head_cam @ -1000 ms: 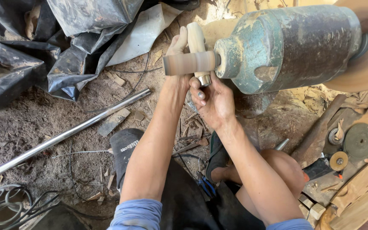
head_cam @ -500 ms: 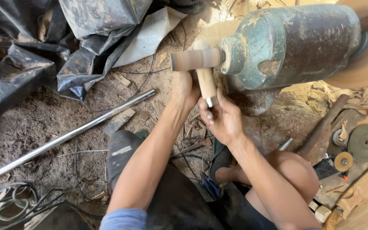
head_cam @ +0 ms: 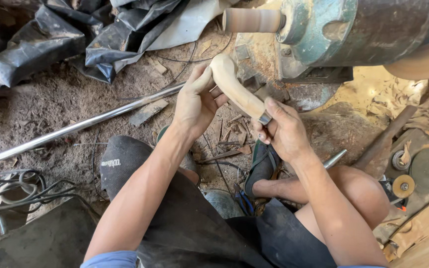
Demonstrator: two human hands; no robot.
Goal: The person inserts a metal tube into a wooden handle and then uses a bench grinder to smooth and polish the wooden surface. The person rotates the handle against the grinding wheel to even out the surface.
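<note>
A pale curved wooden handle with a metal ferrule at its near end lies between both hands. My left hand cups its upper, rounded end. My right hand grips the ferrule end. The piece is held below and apart from the sanding drum, a striped cylinder sticking out left from a green motor.
A long steel rod lies across the dirt floor at left. Black plastic sheeting is piled at the top left. Cables coil at the lower left. Discs and wood scraps sit at right. My sandalled foot rests below the handle.
The handle has come down away from the sanding drum toward my lap. Both hands moved with it and still hold it.
</note>
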